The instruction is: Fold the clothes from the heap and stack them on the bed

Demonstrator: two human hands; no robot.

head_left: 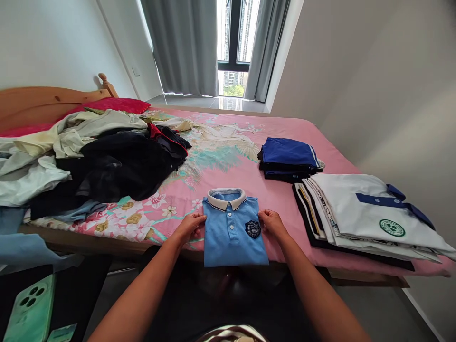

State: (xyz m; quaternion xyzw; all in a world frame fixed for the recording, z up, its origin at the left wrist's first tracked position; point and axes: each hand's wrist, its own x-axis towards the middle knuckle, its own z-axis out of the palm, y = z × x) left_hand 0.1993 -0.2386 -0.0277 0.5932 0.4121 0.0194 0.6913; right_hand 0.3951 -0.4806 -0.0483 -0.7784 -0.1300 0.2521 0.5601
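Note:
A blue polo shirt with a white collar and a dark badge lies folded into a rectangle at the bed's near edge, collar pointing away from me. My left hand pinches its left side edge below the shoulder. On the opposite side, my right hand grips the edge beside the badge, thumb and fingers closed. The shirt's lower end reaches slightly past the edge of the bed.
A loose heap of clothes covers the bed's left part. To the right stand a stack of folded white shirts and a smaller blue and black pile. A green phone lies at lower left.

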